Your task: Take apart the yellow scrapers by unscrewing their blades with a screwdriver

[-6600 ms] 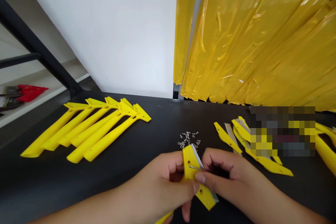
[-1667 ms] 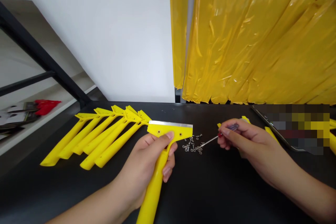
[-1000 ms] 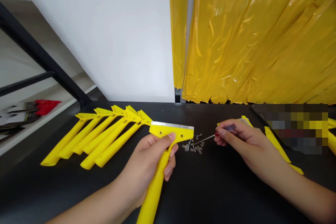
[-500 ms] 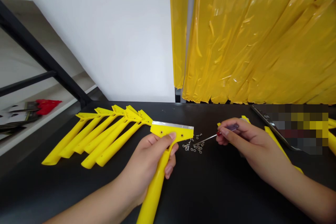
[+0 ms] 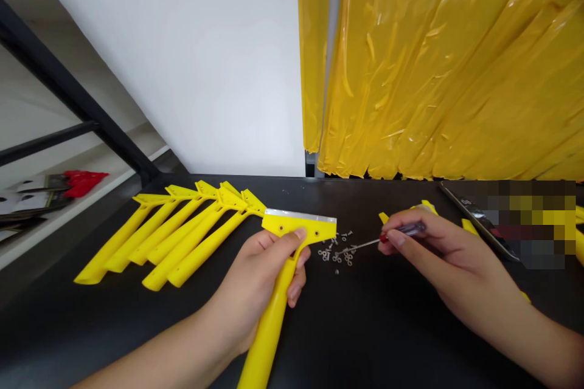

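Observation:
My left hand (image 5: 269, 273) is closed round the neck of a yellow scraper (image 5: 267, 340), thumb pressed on its flat head. A metal blade strip runs along the head's far edge, and two holes show in the plastic. Between finger and thumb, my right hand (image 5: 424, 255) holds a screwdriver (image 5: 408, 230) with a red and clear purplish handle. Its thin shaft points left, the tip down among small loose screws and nuts (image 5: 349, 255) on the black table (image 5: 365, 328). Whether the tip touches one of them I cannot tell.
Several yellow scraper handles (image 5: 182, 237) lie in a row on the left. A dark-edged device (image 5: 479, 222), partly blurred out, and more yellow pieces (image 5: 429, 206) are behind my right hand. A white panel (image 5: 205, 73) and yellow plastic sheeting (image 5: 433, 73) stand at the back.
My right hand has shifted slightly right and tilted the screwdriver, so more of its handle shows. A small metal piece now lies nearer me, apart from the pile. My left hand stays put.

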`<state>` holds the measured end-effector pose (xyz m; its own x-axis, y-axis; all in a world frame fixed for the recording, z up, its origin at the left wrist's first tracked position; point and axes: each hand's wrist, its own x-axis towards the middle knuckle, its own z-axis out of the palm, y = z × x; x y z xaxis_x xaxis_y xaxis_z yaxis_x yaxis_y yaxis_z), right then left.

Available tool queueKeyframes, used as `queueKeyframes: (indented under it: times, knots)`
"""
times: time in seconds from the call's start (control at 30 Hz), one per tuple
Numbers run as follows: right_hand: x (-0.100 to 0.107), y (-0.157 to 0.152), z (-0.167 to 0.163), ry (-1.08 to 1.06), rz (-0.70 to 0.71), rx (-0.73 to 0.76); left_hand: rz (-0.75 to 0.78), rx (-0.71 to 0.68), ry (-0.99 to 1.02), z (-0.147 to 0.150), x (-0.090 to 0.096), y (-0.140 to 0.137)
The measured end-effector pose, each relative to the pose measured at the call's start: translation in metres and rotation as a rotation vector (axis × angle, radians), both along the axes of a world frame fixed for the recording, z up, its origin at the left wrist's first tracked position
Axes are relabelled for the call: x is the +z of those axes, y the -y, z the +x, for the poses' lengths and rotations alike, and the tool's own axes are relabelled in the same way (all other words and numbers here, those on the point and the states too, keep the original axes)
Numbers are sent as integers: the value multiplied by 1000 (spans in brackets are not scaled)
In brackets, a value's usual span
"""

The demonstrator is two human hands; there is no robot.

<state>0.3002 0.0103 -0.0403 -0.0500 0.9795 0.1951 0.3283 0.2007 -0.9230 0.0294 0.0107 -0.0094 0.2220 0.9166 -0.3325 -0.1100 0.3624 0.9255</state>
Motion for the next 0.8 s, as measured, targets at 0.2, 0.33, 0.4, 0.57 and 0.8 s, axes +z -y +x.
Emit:
queueKeyframes:
  times: [0.2,0.33,0.4,0.57,0.8]
  knots:
    - [2,1,0,49,27,7,6,8,1,1,2,1]
    - [16,8,-6,71,52,25,14,14,2,2,2,0]
    - [22,12,-10,95,64,49,15,8,3,2,1,0]
    - [26,20,-15,209,122,149,12,-7,-1,0,0,1]
    - [24,24,-13,288,147,213,-8,-9,-1,3,0,1]
